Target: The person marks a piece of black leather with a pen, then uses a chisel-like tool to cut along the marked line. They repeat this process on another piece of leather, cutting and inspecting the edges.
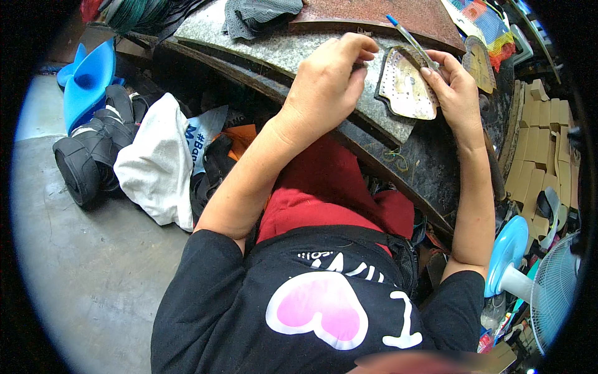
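A cream, perforated shoe insole piece [408,87] lies on a dark leather piece [387,100] on the grey stone slab [274,47]. My left hand [327,84] presses down at the insole's left edge, fingers curled over it. My right hand [455,90] holds a blue pen [408,37] with its tip near the insole's upper right edge. A second similar insole [478,62] lies just beyond my right hand.
A rusty metal sheet [380,15] and grey cloth [255,15] lie at the slab's far side. Black shoes [93,149], a white bag [159,162] and a blue plastic stool [87,78] sit on the floor at left. Tan blocks [542,143] and a blue fan [548,287] stand at right.
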The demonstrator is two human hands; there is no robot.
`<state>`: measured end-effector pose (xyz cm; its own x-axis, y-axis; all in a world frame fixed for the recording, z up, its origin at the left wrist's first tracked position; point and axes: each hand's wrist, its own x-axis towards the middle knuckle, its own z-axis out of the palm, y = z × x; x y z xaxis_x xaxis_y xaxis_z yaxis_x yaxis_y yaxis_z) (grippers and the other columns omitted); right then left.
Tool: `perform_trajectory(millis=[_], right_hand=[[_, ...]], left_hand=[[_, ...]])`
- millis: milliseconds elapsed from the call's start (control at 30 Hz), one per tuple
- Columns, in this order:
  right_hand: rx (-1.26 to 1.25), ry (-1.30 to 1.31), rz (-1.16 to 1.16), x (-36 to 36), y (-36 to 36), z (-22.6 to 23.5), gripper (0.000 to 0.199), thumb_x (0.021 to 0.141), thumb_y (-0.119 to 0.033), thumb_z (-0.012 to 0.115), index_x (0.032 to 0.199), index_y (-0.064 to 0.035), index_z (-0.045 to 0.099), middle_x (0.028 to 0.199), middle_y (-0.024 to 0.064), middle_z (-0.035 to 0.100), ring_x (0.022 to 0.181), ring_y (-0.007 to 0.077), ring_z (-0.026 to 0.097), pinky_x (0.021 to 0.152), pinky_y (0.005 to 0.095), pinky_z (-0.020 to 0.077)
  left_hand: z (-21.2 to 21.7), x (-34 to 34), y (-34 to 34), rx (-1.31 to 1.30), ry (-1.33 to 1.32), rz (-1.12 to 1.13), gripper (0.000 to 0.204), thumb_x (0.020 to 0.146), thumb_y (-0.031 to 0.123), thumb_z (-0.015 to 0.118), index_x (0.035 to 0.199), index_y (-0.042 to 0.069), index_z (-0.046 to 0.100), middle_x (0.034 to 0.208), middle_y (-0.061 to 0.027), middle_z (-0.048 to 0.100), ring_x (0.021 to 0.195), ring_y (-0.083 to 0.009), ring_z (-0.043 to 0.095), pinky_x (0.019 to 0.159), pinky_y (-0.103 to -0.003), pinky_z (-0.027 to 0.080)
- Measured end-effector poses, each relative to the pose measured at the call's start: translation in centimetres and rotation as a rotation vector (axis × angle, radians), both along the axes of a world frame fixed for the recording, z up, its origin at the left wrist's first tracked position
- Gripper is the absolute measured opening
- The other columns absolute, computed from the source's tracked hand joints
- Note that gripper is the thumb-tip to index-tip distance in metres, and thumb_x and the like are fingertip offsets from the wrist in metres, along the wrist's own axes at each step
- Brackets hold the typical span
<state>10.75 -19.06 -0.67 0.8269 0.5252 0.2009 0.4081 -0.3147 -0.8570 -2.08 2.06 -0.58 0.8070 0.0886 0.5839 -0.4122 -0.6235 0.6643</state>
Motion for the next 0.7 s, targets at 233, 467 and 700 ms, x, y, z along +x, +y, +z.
perform_trajectory(millis=[233,467,700], right_hand=[[0.117,0.234,-0.005,0.0,-0.2,0.6,0.026,0.095,-0.006,0.060,0.119,0.0016,0.056,0.085,0.0040,0.068,0.072,0.0052,0.062,0.062,0.0201,0.0499],[0.118,0.234,0.002,-0.4,-0.2,1.0,0.025,0.095,-0.005,0.059,0.119,0.0017,0.056,0.087,0.0049,0.069,0.073,0.0053,0.063,0.063,0.0200,0.0510],[0.060,0.003,-0.020,-0.4,0.2,0.7,0.024,0.094,-0.007,0.061,0.116,0.0012,0.060,0.083,0.0026,0.069,0.072,0.0038,0.061,0.063,0.0208,0.0495]], left_hand=[[-0.2,-0.1,0.2,0.170,-0.058,-0.001,0.027,0.077,0.009,0.073,0.103,0.007,0.065,0.100,-0.0121,0.063,0.099,-0.0306,0.061,0.087,-0.039,0.048],[0.1,-0.3,0.6,0.263,-0.031,-0.036,0.017,0.076,0.013,0.074,0.092,0.008,0.068,0.108,-0.0115,0.062,0.104,-0.0316,0.059,0.091,-0.039,0.047],[0.1,-0.1,0.9,0.170,-0.010,-0.058,0.024,0.075,0.007,0.070,0.098,0.004,0.064,0.108,-0.0127,0.062,0.106,-0.0317,0.059,0.092,-0.038,0.047]])
